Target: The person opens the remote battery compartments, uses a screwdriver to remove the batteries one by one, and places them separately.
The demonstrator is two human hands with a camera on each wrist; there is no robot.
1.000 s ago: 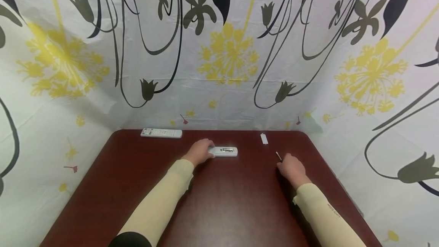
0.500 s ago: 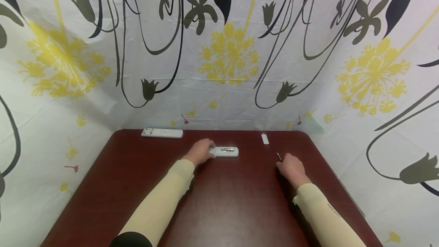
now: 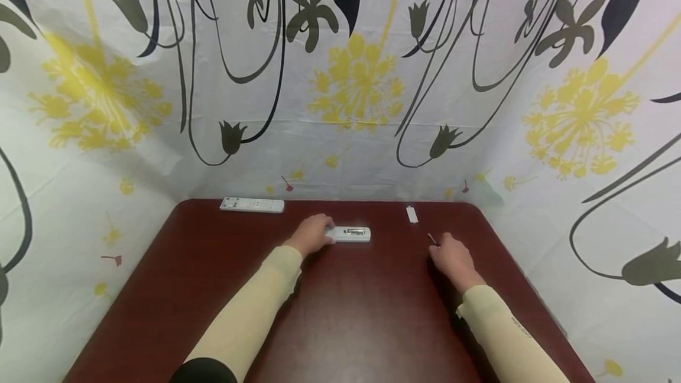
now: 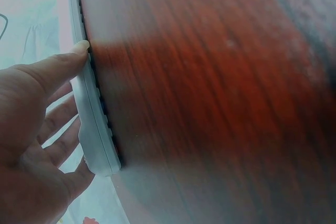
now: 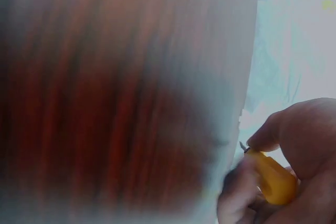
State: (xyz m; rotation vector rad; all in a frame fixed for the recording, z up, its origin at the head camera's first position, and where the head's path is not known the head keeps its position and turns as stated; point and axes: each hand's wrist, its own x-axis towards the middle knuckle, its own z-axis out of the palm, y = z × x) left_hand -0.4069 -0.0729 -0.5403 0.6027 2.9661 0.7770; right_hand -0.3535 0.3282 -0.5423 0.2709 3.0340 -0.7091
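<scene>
My left hand (image 3: 311,235) grips one end of a white remote control (image 3: 351,234), which lies face down on the table. The remote's battery compartment is uncovered, with something metallic showing inside, probably a battery. In the left wrist view the thumb presses one long edge of the remote (image 4: 94,108), its buttons toward the wood, fingers on the other side. My right hand (image 3: 453,259) pinches a screwdriver with a yellow handle (image 5: 275,182). Its short metal shaft (image 3: 432,239) pokes out past the fingertips, apart from the remote. In the head view the handle is hidden by the hand.
A second white remote (image 3: 252,205) lies button side up at the back left of the dark red table (image 3: 340,312). A small white battery cover (image 3: 412,214) lies at the back right. Patterned cloth (image 3: 351,158) hangs round the table's back and sides.
The right hand has shifted slightly, and the angle of the screwdriver's shaft has changed a little. The left hand and its remote stay put.
</scene>
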